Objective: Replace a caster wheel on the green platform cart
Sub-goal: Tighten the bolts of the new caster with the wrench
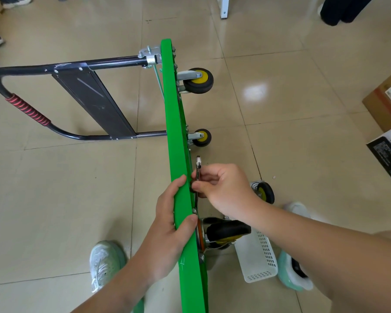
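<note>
Standing on its long edge on the tiled floor (pixel 280 123): green platform cart (pixel 175 136), deck turned vertical so the underside and its casters face right and can be reached from above; black folding handle (pixel 54 102) lying out flat to the left, probably acting as a prop. Steadying the cart: left hand (pixel 174 224), closed over the near top edge of the deck, fingers on the left face and thumb hooked over toward the underside (needed, in all likelihood, because a board on edge tips when a fastener is worked). Working the fastener: right hand (pixel 221 188), fingers pinched shut on a silver wrench (pixel 198 175) set flat against the underside, shaft running along the deck, upper ring end free above the knuckles; fastener itself hidden by the fingers. Mounted on the underside: two far casters (pixel 200 80) and (pixel 201 137) with yellow hubs, and a near caster (pixel 228 231) just below the wrench, likely beside the empty mount. Lying loose on the floor behind the right wrist: one detached caster wheel (pixel 265 192) (old or new, cannot tell). Kept near the feet: white slotted basket (pixel 257 258), presumably for parts. Stage, by judgement: mid-job at the mounting bolts, tightening or loosening unclear.
</note>
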`<control>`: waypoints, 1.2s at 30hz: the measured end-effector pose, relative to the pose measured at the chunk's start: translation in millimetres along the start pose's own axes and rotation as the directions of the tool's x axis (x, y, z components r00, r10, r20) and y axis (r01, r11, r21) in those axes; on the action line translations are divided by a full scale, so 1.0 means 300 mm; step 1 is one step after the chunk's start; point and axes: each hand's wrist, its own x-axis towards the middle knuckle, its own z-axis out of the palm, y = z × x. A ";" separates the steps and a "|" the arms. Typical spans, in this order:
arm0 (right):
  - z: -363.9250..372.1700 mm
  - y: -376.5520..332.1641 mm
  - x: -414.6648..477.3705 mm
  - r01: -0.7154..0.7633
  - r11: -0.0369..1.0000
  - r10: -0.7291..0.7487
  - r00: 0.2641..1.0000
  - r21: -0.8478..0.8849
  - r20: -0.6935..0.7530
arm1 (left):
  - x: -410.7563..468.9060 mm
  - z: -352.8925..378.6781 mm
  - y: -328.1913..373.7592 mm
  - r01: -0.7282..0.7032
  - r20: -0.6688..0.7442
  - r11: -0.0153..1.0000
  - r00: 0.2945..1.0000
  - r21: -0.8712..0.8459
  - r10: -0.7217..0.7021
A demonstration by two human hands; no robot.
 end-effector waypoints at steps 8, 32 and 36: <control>0.015 -0.006 0.094 -0.140 0.988 0.139 0.990 -0.069 -0.018 | -0.003 -0.007 -0.010 0.004 0.015 1.000 1.000 0.026 -0.004; 0.001 0.008 0.123 -0.164 0.985 0.166 0.986 -0.057 0.015 | 0.003 -0.002 -0.009 0.010 0.009 1.000 1.000 0.028 -0.011; 0.005 0.003 0.141 -0.229 0.971 0.230 0.973 -0.068 0.007 | 0.001 -0.002 -0.002 0.017 0.011 0.999 1.000 0.033 -0.017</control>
